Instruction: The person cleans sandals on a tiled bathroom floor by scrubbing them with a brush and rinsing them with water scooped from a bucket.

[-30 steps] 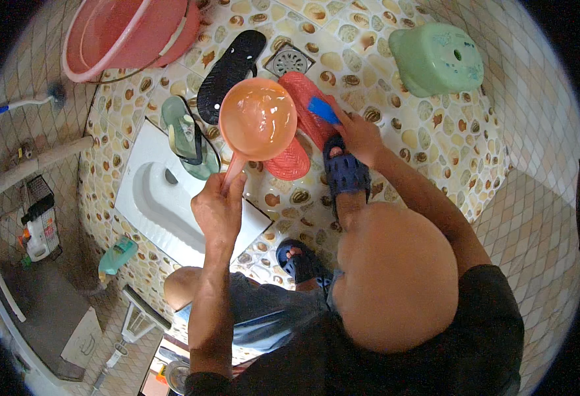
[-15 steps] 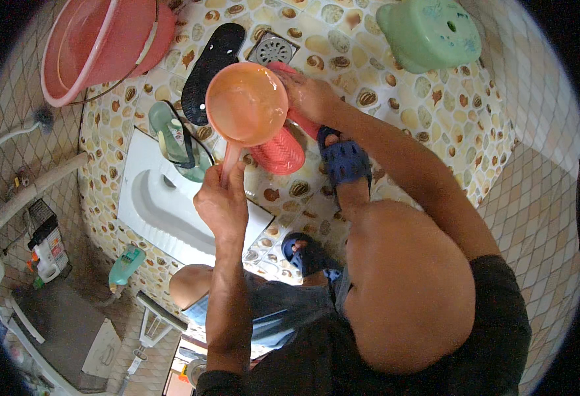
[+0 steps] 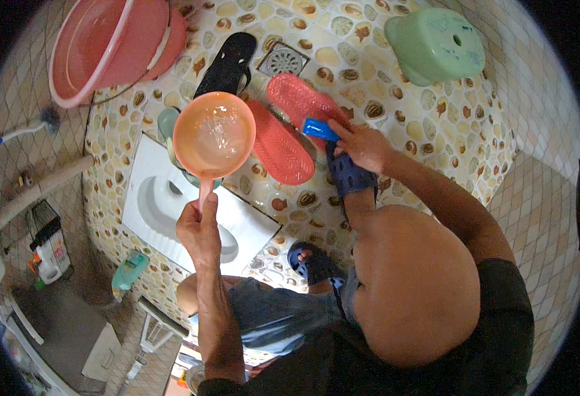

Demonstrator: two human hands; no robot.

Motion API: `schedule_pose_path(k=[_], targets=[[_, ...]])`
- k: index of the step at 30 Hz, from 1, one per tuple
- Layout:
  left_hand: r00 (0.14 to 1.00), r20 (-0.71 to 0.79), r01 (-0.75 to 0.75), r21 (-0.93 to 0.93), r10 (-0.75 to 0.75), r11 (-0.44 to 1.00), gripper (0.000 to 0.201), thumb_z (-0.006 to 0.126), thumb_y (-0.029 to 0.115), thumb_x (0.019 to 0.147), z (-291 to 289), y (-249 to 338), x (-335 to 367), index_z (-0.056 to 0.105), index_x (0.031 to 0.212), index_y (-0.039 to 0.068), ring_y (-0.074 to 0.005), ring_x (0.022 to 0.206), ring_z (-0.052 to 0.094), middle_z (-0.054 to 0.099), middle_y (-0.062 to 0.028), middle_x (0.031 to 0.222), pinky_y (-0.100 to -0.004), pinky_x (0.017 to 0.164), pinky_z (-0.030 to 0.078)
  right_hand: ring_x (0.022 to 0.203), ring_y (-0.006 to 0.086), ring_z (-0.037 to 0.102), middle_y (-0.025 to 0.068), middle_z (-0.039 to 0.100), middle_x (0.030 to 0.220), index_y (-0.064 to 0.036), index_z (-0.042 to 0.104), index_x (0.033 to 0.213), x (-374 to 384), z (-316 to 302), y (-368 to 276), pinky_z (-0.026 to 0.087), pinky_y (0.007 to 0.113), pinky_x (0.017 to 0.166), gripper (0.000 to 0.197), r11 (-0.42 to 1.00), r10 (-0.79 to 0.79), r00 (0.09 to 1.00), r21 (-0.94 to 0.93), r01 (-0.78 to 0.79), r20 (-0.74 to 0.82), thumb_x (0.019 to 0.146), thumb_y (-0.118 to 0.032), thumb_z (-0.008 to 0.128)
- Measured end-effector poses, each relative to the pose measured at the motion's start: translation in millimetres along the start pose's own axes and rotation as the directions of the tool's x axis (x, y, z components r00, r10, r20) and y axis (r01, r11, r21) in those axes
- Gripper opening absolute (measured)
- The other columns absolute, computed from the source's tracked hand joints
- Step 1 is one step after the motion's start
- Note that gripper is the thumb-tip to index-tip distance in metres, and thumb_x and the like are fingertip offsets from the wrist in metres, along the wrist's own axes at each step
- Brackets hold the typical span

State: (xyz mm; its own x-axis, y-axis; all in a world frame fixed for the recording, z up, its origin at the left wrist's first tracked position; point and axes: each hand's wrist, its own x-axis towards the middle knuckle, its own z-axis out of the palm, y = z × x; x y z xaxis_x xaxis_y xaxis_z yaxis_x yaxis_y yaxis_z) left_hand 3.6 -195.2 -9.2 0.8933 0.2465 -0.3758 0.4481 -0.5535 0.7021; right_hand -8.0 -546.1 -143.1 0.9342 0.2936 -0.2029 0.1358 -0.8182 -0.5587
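Note:
An orange dipper (image 3: pixel 214 132) with water in it is held level by its handle, my left hand (image 3: pixel 199 231) wrapped around that. My right hand (image 3: pixel 364 146) grips a small blue brush (image 3: pixel 320 129) over one pink-red slipper (image 3: pixel 296 96), near the heel half; its bristles are hard to see. The matching slipper (image 3: pixel 282 150) lies flat between that one and the dipper. Behind the dipper is a black slipper (image 3: pixel 232 59). Green flip-flops (image 3: pixel 168 120) are mostly covered by the dipper.
A white squat toilet (image 3: pixel 240 221) is set in the pebble-patterned floor. Around it are a large pink tub (image 3: pixel 82 49), a floor drain (image 3: pixel 283 61), a green stool (image 3: pixel 435 49) and a green bottle (image 3: pixel 130 269). My blue clog (image 3: pixel 352 173) is beside my right hand.
The dipper has moved left and slightly nearer, away from the slippers. My right hand has left the far end of the slipper and come nearer; the blue brush now shows in it.

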Motion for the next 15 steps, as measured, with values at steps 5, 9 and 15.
schedule_pose_path(k=[5,9,15], targets=[[0.999,0.052,0.004,0.013,-0.004,1.000,0.032,0.071,0.028,0.090,8.8,9.4,2.4,0.063,0.080,0.000,-0.0046,0.056,0.039,0.049,0.0045,0.063,-0.0226,0.049,0.032,0.091,0.0373,0.067,0.0215,0.061,0.117,-0.0137,0.034,0.147,118.3,8.3,8.4,0.057,0.046,0.068,0.061,0.974,0.133,0.990,-0.190,-0.121,0.055,0.092,-0.026,0.058],[1.000,0.030,0.010,-0.015,-0.010,1.000,0.030,0.072,0.027,0.089,3.2,-1.8,5.5,0.064,0.079,-0.001,-0.0051,0.056,0.040,0.050,0.0043,0.063,-0.0226,0.050,0.032,0.088,0.0373,0.068,0.0218,0.058,0.122,-0.0157,0.035,0.146,54.7,27.0,9.7,0.057,0.047,0.065,0.059,0.991,-0.099,0.988,-0.097,0.088,-0.120,0.092,-0.025,0.057],[0.997,0.072,0.008,-0.080,-0.002,0.997,0.030,0.073,0.026,0.088,21.3,-1.3,2.5,0.064,0.079,-0.001,-0.0048,0.058,0.042,0.052,0.0037,0.065,-0.0218,0.051,0.033,0.084,0.0406,0.067,0.0253,0.065,0.100,-0.0129,0.044,0.135,121.9,1.5,0.2,0.055,0.050,0.063,0.045,0.985,0.036,0.997,-0.164,-0.047,-0.071,0.093,-0.027,0.052]])
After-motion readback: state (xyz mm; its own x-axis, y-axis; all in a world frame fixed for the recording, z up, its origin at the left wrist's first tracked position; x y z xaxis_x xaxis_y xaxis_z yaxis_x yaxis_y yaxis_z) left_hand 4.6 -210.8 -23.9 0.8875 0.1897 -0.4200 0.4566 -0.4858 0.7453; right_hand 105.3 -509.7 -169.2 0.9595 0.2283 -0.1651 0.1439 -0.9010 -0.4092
